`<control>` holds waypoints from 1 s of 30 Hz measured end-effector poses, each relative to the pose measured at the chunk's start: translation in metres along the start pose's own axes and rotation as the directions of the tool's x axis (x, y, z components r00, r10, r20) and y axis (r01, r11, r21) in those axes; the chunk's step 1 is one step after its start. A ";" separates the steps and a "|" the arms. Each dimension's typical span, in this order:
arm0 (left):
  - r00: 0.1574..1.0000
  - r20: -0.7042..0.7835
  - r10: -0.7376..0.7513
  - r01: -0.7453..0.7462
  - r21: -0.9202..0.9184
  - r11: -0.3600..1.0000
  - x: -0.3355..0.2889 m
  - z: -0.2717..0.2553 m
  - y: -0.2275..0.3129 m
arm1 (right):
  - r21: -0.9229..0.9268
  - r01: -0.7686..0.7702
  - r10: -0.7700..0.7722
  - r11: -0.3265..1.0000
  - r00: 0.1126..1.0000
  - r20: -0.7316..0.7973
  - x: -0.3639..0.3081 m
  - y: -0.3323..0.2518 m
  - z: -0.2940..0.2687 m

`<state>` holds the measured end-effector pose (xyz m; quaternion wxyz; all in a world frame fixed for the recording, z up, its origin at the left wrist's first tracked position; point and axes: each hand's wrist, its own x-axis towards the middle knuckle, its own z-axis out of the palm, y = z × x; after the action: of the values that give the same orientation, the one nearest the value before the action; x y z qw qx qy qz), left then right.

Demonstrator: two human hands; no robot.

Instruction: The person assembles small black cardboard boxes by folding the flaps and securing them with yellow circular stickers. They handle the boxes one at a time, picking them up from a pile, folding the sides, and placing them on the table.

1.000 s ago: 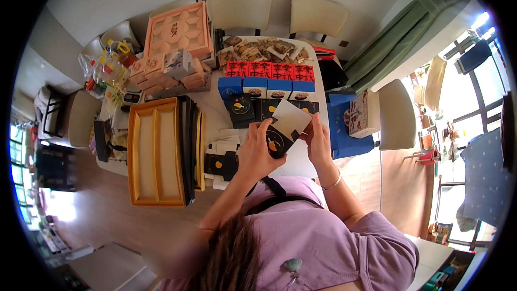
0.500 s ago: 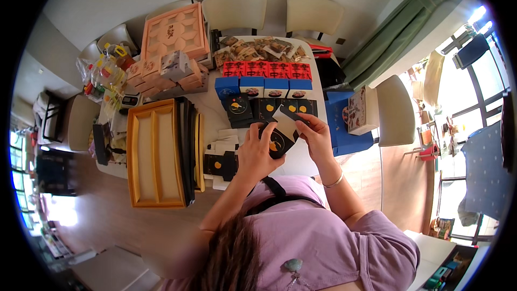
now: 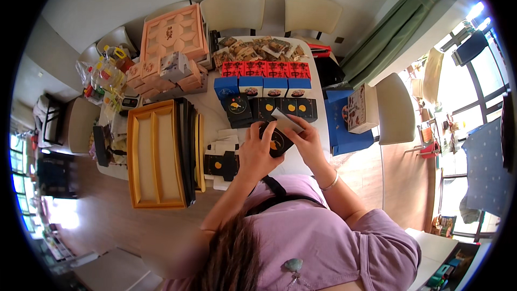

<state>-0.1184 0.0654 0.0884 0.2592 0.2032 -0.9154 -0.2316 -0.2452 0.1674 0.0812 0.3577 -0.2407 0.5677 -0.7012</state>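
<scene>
Our left hand [image 3: 254, 152] wraps around a small black carton [image 3: 278, 145], fingers curled over its near side, while our right hand [image 3: 306, 140] pinches the pale-lined flap [image 3: 284, 119] at its top. We hold the carton up in front of us, over the white table's near edge. A second ago that flap stood broad and pale above the carton; now far less of its lining shows, and our right fingers have bent it over toward the mouth. We judge the carton nearer closed, though not fully so; what lies inside it, we cannot see.

Beyond our hands stand closed black cartons [image 3: 291, 109] with yellow motifs, then blue-and-white boxes [image 3: 250, 87] and red boxes [image 3: 278, 69] in rows; their contents are hidden. Behind them lies a heap of small packets [image 3: 249, 54]. To our left, a gold-rimmed tray [image 3: 166, 156] has a lengthwise divider between two beige-bottomed compartments, and a pink tray [image 3: 176, 33] with moulded hollows leans above pink boxes [image 3: 151, 68].
</scene>
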 end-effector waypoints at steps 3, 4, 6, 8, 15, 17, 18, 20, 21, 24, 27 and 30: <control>1.000 -0.014 -0.004 0.004 -0.012 1.000 0.002 0.002 0.001 | 0.175 -0.033 0.033 0.984 0.999 0.004 -0.003 0.001 -0.003; 1.000 -0.011 -0.002 0.002 -0.012 1.000 0.001 0.002 0.000 | 0.204 -0.033 0.033 0.978 0.999 0.003 -0.003 0.003 -0.003; 1.000 -0.026 0.002 -0.003 -0.020 1.000 0.001 0.002 0.001 | 0.205 -0.004 0.005 0.979 1.000 -0.004 -0.002 0.005 0.000; 0.999 -0.035 -0.003 0.001 -0.032 0.999 0.001 0.002 0.002 | 0.132 0.056 -0.053 0.990 0.998 -0.027 -0.001 0.008 0.001; 0.996 -0.075 -0.040 0.035 -0.063 0.997 0.000 0.007 0.007 | 0.045 0.199 -0.187 0.979 0.964 -0.190 0.002 0.018 0.001; 0.996 -0.077 -0.055 0.051 -0.060 0.997 0.000 0.008 0.008 | 0.079 0.203 -0.182 0.976 0.958 -0.220 0.002 0.018 0.001; 0.995 -0.074 -0.063 0.059 -0.059 0.997 0.000 0.008 0.008 | 0.099 0.201 -0.174 0.975 0.958 -0.228 0.002 0.019 0.001; 0.995 -0.062 -0.077 0.074 -0.055 0.996 -0.001 0.009 0.009 | 0.118 0.199 -0.167 0.973 0.957 -0.236 0.002 0.021 -0.001; 0.995 -0.052 -0.083 0.080 -0.051 0.995 -0.001 0.009 0.008 | 0.118 0.201 -0.169 0.972 0.957 -0.235 0.004 0.023 -0.003; 0.996 -0.053 -0.075 0.074 -0.031 0.997 -0.002 0.010 0.009 | 0.075 0.210 -0.189 0.975 0.957 -0.219 0.004 0.028 -0.005; 0.996 -0.037 -0.082 0.081 -0.017 0.997 -0.003 0.009 0.011 | 0.050 0.218 -0.203 0.975 0.956 -0.211 0.005 0.031 -0.007; 0.996 -0.019 -0.088 0.088 -0.004 0.996 -0.003 0.010 0.010 | -0.001 0.223 -0.218 0.975 0.953 -0.210 0.006 0.030 -0.007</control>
<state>-0.1241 0.0780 0.0854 0.2580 0.2451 -0.9026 -0.2421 -0.2471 0.1639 0.0500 0.2184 -0.2238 0.5637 -0.7645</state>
